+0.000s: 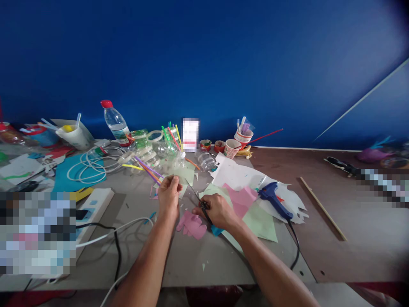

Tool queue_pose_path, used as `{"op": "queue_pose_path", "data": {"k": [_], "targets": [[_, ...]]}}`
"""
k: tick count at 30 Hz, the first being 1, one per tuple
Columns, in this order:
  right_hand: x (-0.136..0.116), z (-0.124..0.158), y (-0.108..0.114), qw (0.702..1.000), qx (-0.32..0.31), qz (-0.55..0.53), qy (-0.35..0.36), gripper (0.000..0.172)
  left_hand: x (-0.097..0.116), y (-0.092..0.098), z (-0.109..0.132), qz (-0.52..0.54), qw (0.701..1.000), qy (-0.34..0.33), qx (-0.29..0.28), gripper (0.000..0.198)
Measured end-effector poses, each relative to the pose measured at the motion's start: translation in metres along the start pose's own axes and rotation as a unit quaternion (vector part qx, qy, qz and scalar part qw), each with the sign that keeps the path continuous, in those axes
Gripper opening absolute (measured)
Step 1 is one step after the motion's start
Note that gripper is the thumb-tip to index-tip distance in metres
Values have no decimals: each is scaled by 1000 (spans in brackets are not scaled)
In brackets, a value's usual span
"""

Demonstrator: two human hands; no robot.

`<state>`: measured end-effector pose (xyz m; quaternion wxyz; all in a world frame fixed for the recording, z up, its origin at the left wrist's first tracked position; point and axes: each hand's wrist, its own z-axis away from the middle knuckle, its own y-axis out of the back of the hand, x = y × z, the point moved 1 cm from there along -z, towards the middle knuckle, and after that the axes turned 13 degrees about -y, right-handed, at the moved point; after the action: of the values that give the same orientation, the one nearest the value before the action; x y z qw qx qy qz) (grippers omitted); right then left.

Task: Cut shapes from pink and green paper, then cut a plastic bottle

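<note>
Well in from the worktop's (188,264) front edge, the right hand (220,209) clamps its fingers round scissors (205,206); the left hand's (169,194) fingers are together, anything between them hard to make out.

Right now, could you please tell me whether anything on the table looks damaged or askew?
The white sheet has a ragged edge right of the glue gun, as if torn or roughly cut. The red-capped bottle leans left, though lens distortion may explain that. I see no obvious spill.
</note>
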<state>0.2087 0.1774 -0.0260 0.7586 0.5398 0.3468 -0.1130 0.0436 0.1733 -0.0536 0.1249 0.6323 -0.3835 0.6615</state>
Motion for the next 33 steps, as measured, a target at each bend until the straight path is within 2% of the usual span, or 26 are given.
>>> {"op": "queue_pose_path", "data": {"k": [12,24,33], "targets": [[-2,0,0,999,-36,-6,2,26,11,2,-3,-96,991,-84,-36,21],[-2,-1,0,999,-46,-16,-10,29,14,0,-2,-96,993,-66,-26,24],[4,-2,-2,999,-44,-3,8,32,8,2,-5,-110,991,-72,-40,25]]}}
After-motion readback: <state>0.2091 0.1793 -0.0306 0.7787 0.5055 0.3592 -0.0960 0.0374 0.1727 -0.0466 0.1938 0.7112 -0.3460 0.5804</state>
